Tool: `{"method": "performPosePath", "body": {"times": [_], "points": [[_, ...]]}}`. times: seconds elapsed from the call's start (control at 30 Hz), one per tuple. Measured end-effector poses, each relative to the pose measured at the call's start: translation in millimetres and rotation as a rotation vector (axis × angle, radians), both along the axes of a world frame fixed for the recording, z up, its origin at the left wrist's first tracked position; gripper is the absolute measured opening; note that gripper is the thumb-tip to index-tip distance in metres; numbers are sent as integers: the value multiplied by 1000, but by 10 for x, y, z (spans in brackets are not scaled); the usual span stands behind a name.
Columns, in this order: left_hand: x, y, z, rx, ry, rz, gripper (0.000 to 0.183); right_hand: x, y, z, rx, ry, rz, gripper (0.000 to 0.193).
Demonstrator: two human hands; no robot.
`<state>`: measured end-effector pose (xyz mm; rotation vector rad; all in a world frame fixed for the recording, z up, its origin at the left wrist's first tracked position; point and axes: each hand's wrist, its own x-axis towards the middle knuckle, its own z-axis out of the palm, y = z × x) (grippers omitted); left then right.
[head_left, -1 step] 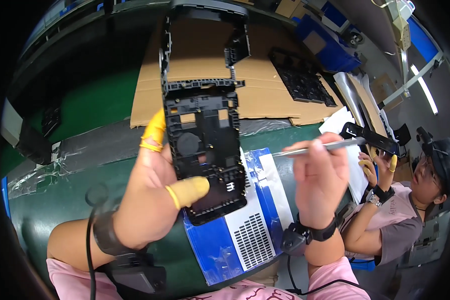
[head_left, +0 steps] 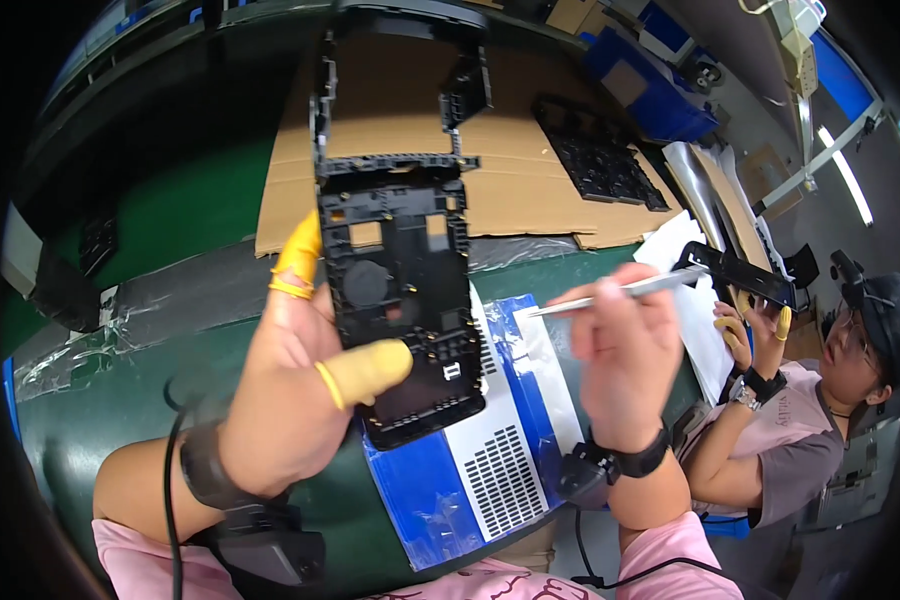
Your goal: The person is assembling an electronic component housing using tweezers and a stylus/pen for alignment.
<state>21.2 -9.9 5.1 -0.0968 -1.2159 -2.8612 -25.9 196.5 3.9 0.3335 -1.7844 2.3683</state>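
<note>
A long black plastic housing frame (head_left: 430, 290), open at its upper end, is held up over the table by my left hand (head_left: 285, 410). The thumb, in a yellow finger cot, presses on its inner face; another cot-covered finger shows at its left edge. To the right, my right hand (head_left: 630, 360) grips slim metal tweezers (head_left: 660, 283) that point left, their tips apart from the housing and above a white strip. Below lies a white sheet of small black stickers (head_left: 505, 480) on a blue board (head_left: 410, 510). The housing covers part of the sheet.
A cardboard sheet (head_left: 530, 200) covers the table's far part, with dark plastic parts (head_left: 600, 155) on it. Blue bins (head_left: 640, 85) stand behind. At the right a co-worker (head_left: 790, 420) holds a black part (head_left: 745, 275). A cable (head_left: 173, 480) runs by my left wrist.
The housing and my left hand have shifted slightly left. My right hand, with the tweezers, has also moved a little left, and the tweezer tips sit slightly lower.
</note>
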Motion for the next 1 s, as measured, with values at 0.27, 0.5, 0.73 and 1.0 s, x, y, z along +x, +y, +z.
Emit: {"method": "performPosePath", "body": {"times": [0.27, 0.5, 0.73, 1.0], "points": [[-129, -54, 68, -13, -49, 140, 36, -22, 126, -397, 117, -285, 58, 15], [-155, -38, 12, -12, -68, 135, 34, 22, 164, -451, 150, -318, 54, 14], [-157, -3, -5, -14, -99, 85, 33, 11, 173, -477, 170, -295, 66, 14], [-103, -11, -66, 57, -136, -9, 36, 30, 146, -367, 65, -275, 65, 15]]}}
